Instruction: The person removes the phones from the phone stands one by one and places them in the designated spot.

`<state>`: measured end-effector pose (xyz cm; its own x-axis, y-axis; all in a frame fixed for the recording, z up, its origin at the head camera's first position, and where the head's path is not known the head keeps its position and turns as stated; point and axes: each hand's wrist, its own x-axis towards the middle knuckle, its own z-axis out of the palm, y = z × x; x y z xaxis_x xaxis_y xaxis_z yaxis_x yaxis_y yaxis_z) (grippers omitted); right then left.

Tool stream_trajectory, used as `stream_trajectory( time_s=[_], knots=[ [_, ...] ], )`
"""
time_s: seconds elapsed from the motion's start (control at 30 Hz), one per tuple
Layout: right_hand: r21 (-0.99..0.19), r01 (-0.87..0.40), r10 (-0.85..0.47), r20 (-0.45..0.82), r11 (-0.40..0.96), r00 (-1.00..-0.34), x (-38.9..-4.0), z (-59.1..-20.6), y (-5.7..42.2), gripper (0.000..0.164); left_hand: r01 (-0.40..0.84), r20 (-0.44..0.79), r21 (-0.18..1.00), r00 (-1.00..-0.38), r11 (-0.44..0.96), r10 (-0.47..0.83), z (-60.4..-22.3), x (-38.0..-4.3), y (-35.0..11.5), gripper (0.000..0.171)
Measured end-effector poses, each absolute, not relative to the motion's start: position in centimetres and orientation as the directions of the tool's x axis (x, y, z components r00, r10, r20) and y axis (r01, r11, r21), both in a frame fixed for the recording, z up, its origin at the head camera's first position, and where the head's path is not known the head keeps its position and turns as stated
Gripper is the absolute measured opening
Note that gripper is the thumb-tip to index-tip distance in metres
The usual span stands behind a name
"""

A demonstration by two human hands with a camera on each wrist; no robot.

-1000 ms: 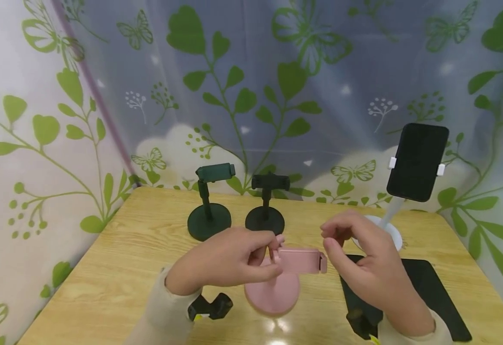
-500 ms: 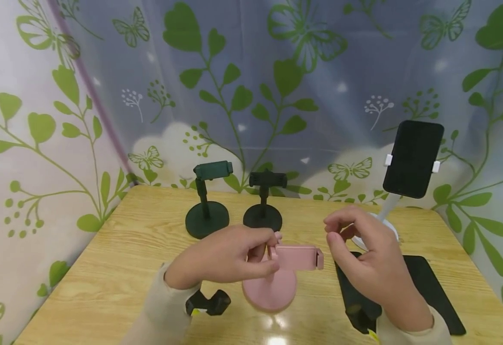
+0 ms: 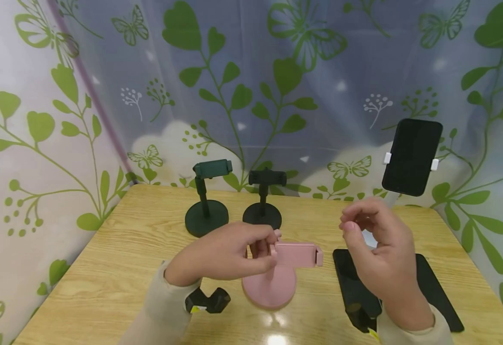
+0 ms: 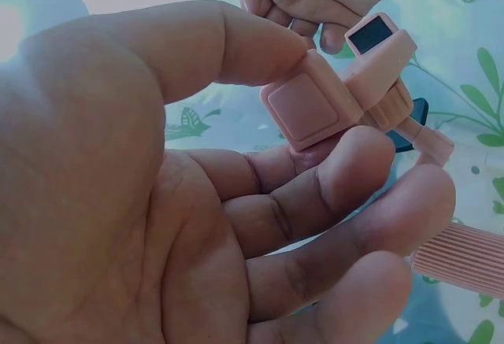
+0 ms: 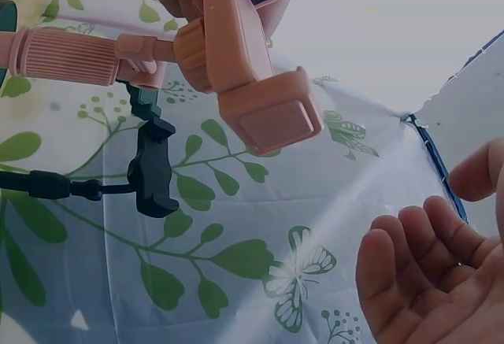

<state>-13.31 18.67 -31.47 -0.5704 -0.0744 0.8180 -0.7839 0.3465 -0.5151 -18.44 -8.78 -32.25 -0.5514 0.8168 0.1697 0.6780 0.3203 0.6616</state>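
Observation:
A pink phone stand [image 3: 270, 289] with a round base stands on the table, its clamp [image 3: 296, 254] lying sideways at the top. My left hand [image 3: 223, 254] pinches the clamp's left end between thumb and fingers; the left wrist view shows the thumb and index finger on that square end piece [image 4: 307, 101]. To the right of the clamp, my right hand [image 3: 382, 249] hangs in the air, fingers loosely bent and holding nothing. In the right wrist view a gap separates its fingers [image 5: 386, 273] from the clamp's other end [image 5: 272, 123].
Behind stand a dark green phone stand [image 3: 207, 218] and a black one [image 3: 262, 213]. At the back right, a white stand's clips [image 3: 434, 165] hold a black phone [image 3: 412, 157]. Flat black slab surface [image 3: 437, 292] lies under the right hand; one piece or two, I cannot tell.
My right hand has drawn away from the pink clamp, to the right and slightly up. The left hand keeps its pinch on the clamp's end. The head view has shifted a little.

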Motion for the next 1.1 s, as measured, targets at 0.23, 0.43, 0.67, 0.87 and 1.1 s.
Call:
stream_trajectory(
  time_s=[0.23, 0.43, 0.67, 0.87, 1.1],
  knots=[
    [-0.525, -0.779, -0.052, 0.817, 0.342, -0.574, -13.34, -31.37, 18.77, 0.020, 0.649, 0.143, 0.683, -0.568, 0.335, 0.810, -32.38, -18.52, -8.76, 0.016],
    [-0.497, -0.780, -0.050, 0.831, 0.379, -0.554, -13.44, -31.38, 18.83, 0.020, 0.625, 0.133, 0.711, -0.568, 0.321, 0.812, -32.33, -18.63, -8.75, 0.011],
    [-0.483, -0.786, -0.056, 0.838, 0.385, -0.543, -13.44, -31.28, 18.95, 0.019, 0.616, 0.135, 0.720, -0.576, 0.319, 0.806, -32.24, -18.70, -8.59, 0.005],
    [-0.474, -0.792, -0.064, 0.842, 0.384, -0.535, -13.49, -31.25, 18.96, 0.019, 0.607, 0.129, 0.726, -0.581, 0.323, 0.804, -32.28, -18.70, -8.64, 0.005],
    [-0.468, -0.797, -0.058, 0.848, 0.382, -0.526, -13.27, -31.33, 18.92, 0.018, 0.615, 0.131, 0.721, -0.573, 0.319, 0.809, -32.28, -18.68, -8.65, 0.005]
  ],
)
